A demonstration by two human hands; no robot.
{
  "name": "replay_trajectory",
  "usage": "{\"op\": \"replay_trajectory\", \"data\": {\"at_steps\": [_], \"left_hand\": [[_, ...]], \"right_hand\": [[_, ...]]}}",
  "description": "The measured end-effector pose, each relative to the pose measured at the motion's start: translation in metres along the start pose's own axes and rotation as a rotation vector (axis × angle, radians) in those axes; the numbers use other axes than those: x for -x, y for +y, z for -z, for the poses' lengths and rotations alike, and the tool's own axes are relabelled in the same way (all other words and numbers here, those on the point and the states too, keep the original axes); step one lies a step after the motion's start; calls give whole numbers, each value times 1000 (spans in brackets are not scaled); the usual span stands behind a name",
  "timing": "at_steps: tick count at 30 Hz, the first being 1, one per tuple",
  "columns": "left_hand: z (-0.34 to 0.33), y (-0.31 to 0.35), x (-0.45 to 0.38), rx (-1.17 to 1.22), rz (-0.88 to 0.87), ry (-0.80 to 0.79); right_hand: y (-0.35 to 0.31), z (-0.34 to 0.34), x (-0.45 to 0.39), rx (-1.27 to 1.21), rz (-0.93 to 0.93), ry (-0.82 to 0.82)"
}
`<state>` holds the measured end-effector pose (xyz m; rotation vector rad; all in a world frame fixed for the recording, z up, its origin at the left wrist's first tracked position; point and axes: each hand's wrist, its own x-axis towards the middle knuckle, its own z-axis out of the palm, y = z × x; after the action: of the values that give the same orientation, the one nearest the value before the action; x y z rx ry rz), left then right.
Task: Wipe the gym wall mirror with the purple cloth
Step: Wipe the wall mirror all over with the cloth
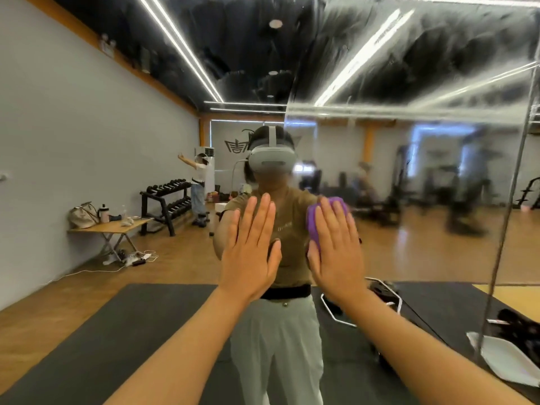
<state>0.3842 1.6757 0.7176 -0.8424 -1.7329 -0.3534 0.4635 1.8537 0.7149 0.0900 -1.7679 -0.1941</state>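
Mirror (423, 176), right hand (336, 255) flattening purple cloth (314, 226)

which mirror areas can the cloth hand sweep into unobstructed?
Free glass: right of the right hand pressing the purple cloth, up to the vertical seam, and above both hands. Crowded: immediately left, where the left hand lies flat on the mirror.

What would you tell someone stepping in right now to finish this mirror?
Left hand: flat and open against the mirror, holding nothing.
Right hand: fingers straight, pressing the cloth on the glass at chest height.
Done: cannot say for sure; the right part of the mirror looks streaky or smeared, the left part clearer.
Left: keep wiping, mainly the hazy right and upper areas.
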Motion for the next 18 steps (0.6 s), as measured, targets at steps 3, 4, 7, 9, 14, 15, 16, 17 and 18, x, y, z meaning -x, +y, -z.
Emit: {"op": "replay_trajectory", "data": {"at_steps": [3, 4, 7, 9, 14, 15, 16, 17, 18], "left_hand": [[-5, 3, 1, 2, 10, 49], [-6, 4, 1, 1, 9, 64], [-10, 3, 1, -9, -5, 104], [-13, 2, 1, -16, -12, 127], [-19, 0, 2, -21, -31, 182], [-20, 0, 2, -21, -30, 189], [-20, 0, 2, -18, -28, 191], [-20, 0, 3, -14, -28, 189], [-20, 0, 3, -13, -28, 188]], "right_hand": [[-18, -9, 89, 42, 147, -122], [-22, -12, 114, 67, 162, -156], [-27, -16, 157, 132, 117, -229], [-27, -15, 159, 156, 124, -243], [-22, -4, 100, 33, 82, -151], [-21, -3, 74, 12, 41, -101], [-20, -3, 45, 1, 3, -59], [-20, -2, 14, -2, -23, -27], [-19, 0, -17, -5, -35, -1]]}}
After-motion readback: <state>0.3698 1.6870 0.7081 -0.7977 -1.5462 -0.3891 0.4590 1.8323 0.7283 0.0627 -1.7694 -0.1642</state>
